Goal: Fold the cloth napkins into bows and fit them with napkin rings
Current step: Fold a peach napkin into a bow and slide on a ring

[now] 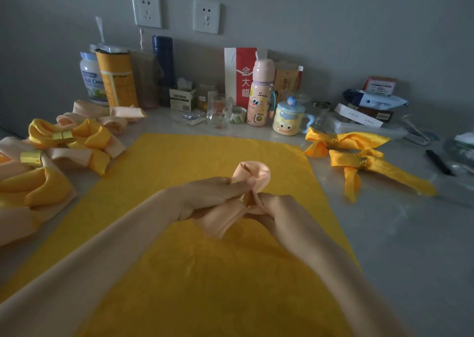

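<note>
Countertop (400, 234): peach napkin (256, 172), lidded mug (287, 122), capped bottle (260, 98).

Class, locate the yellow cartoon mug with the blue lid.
In the head view the yellow cartoon mug stands at the back of the table, right of centre, just right of the pink bottle and left of a yellow bow napkin.

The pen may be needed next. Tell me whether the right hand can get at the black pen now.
Probably not at once: the right hand grips the peach napkin with the left hand. Once freed, likely yes; only a flat yellow bow lies between it and the black pen.
</note>
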The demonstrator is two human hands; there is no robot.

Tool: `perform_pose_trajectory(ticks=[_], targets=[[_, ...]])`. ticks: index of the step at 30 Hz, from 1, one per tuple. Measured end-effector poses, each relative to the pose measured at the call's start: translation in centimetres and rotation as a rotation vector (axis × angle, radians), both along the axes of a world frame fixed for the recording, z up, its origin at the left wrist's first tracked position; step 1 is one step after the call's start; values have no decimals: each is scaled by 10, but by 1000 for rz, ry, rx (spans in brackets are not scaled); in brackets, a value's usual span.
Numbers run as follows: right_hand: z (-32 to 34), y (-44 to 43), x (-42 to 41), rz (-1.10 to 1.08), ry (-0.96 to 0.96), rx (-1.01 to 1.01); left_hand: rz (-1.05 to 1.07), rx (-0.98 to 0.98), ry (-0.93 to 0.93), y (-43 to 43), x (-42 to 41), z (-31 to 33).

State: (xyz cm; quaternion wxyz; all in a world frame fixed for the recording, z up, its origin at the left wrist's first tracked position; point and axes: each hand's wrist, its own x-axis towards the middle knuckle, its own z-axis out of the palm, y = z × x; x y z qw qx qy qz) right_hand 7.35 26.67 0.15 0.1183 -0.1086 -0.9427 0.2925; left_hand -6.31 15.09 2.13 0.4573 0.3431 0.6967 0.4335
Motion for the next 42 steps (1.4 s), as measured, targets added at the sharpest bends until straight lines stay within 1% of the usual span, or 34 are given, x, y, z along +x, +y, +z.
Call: perform_pose_trajectory(ticks=[2,5,7,9,11,14,16,17,19,22,23,25,27,28,29,30,33,34,36,38,42], targets=[[1,4,-2,-97,20,80,159,48,-98,1,6,-1],[12,17,5,-276,86,146,382,108,-296,14,23,7],[20,28,16,-334,116,50,466,167,-450,34,38,14],[22,39,34,-348,135,-125,481,203,-562,55,54,21],[18,54,57,-359,154,-272,446,187,-588,77,71,24],[21,86,100,-408,143,-463,356,81,-461,114,99,18],[28,106,124,-474,131,-588,348,70,-411,140,113,13],[30,118,134,-515,148,-597,332,81,-420,154,118,11],[29,143,150,-579,181,-507,285,81,-427,183,131,7],[15,175,154,-619,193,-356,308,97,-436,216,140,-2],[9,188,154,-638,198,-296,347,121,-423,228,144,-5],[-10,203,150,-695,201,-193,514,174,-308,236,153,-11],[-26,211,150,-765,222,-212,649,294,-208,237,169,-14],[-31,211,150,-783,224,-160,659,352,-169,233,179,-15],[-33,212,152,-799,198,-84,628,377,-112,230,189,-19],[-34,212,153,-807,179,-30,563,349,-19,225,196,-20],[-28,216,155,-838,68,17,228,109,264,214,198,-25],[-30,216,159,-831,11,27,142,31,322,211,197,-25],[-33,213,167,-808,-19,34,80,-76,349,206,195,-18],[-35,213,171,-815,72,30,46,-111,358,199,193,-9],[-22,212,173,-963,333,139,-64,-22,558,162,179,-1]])
